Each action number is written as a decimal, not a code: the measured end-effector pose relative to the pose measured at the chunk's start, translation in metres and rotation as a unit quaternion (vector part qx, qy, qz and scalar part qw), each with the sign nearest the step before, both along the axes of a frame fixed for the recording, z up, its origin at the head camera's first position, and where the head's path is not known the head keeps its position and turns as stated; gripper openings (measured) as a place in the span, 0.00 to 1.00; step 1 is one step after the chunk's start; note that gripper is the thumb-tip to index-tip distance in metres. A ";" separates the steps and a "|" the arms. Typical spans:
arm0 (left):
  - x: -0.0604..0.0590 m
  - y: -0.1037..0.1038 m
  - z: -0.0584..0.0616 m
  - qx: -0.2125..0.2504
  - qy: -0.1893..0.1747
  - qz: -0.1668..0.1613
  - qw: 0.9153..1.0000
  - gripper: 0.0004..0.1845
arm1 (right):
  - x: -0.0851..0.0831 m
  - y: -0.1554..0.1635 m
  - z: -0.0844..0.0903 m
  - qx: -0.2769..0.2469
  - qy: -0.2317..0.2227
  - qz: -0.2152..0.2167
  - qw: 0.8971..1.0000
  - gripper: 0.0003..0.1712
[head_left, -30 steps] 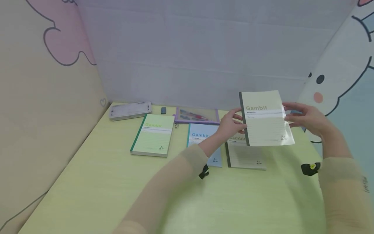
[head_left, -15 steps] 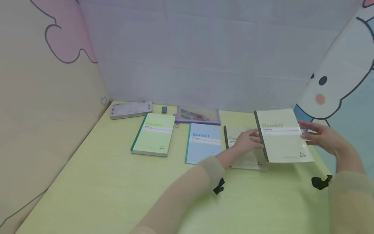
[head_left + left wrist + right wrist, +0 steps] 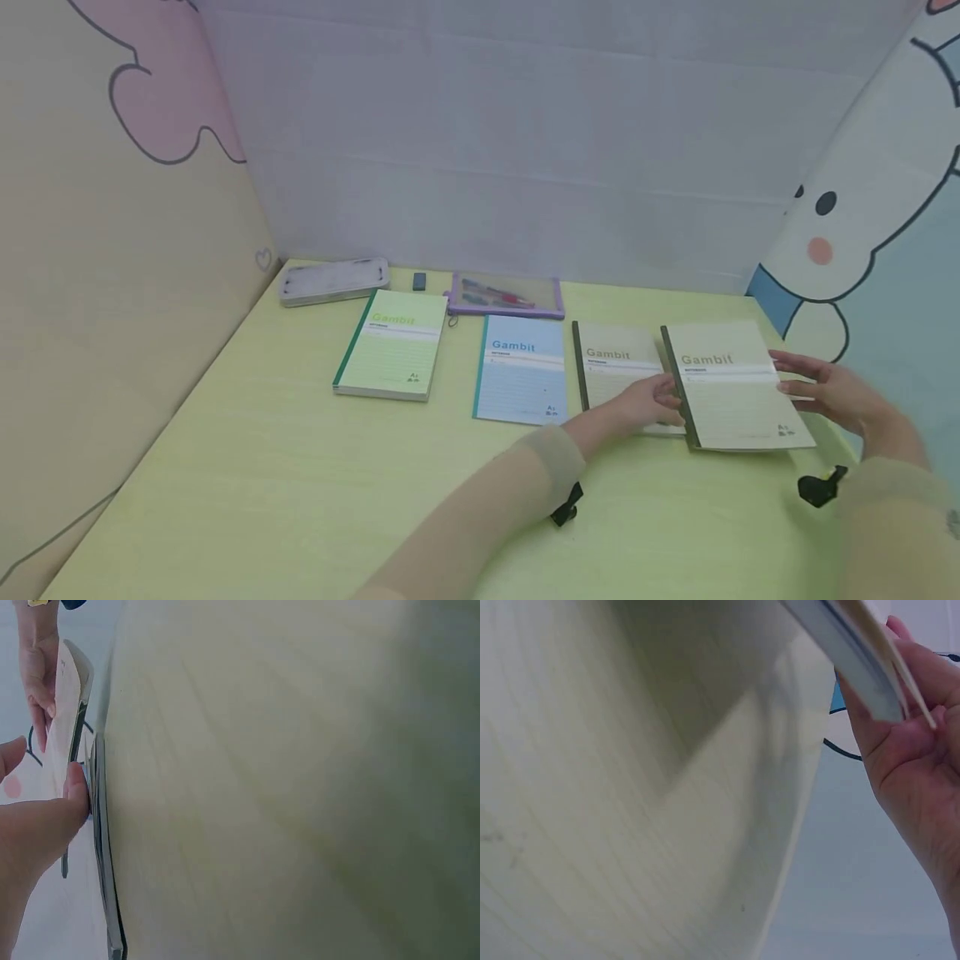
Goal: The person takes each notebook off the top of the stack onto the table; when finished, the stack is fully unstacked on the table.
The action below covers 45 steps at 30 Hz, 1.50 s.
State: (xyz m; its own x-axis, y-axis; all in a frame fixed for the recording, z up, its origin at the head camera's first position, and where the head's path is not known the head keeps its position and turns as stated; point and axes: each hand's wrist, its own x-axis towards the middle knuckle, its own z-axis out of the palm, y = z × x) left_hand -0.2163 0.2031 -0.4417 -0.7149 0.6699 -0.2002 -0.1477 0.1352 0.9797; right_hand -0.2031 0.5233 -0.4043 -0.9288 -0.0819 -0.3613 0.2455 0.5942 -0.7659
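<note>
A pale cream notebook with a dark spine and "Gambit" on its cover is held by both hands at the right of the table. My left hand pinches its spine side; the left wrist view shows the thumb against that edge. At the opposite edge, my right hand holds it between thumb and fingers. The right wrist view shows its pages slightly apart, raised over the table. A second cream notebook lies just left of it, partly hidden by my left hand.
A blue notebook and a thicker green notebook lie further left on the table. Behind them are a pale pencil case, a small dark eraser-like block and a purple-edged pouch with pens. Walls border the back and sides.
Both hands have carried the cream notebook rightward and down, closer to the table. The second cream notebook, partly covered before, now shows more of its cover.
</note>
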 end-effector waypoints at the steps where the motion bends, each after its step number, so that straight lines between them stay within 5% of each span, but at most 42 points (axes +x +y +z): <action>1: 0.001 0.001 -0.001 0.003 -0.009 -0.002 1.000 0.41 | 0.001 0.001 -0.003 -0.001 -0.003 -0.003 1.000 0.44; 8: 0.005 0.010 -0.006 0.037 -0.066 -0.008 0.997 0.40 | 0.005 0.004 -0.016 -0.011 0.004 -0.007 1.000 0.44; 16: 0.002 0.012 -0.005 0.039 -0.053 0.001 0.998 0.43 | -0.005 -0.008 -0.019 0.006 0.026 -0.014 1.000 0.41; 26: -0.002 0.011 -0.006 0.046 -0.068 0.011 0.997 0.43 | -0.013 -0.012 -0.020 0.092 0.016 -0.007 0.996 0.45; 37: -0.009 -0.021 0.016 -0.019 0.069 -0.023 0.997 0.42 | -0.020 -0.029 0.015 0.185 0.071 0.065 0.978 0.38; 45: -0.023 -0.063 0.038 -0.086 0.194 -0.032 0.977 0.44 | -0.031 -0.071 0.055 0.219 0.120 0.129 0.960 0.40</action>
State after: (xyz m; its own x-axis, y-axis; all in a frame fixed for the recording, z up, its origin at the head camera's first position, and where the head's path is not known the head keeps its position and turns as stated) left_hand -0.2397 0.1402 -0.4032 -0.7176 0.6955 -0.0360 0.2437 0.2992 0.9225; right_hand -0.2341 0.4523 -0.3490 -0.9590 -0.2093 -0.1911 -0.1054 0.8893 -0.4449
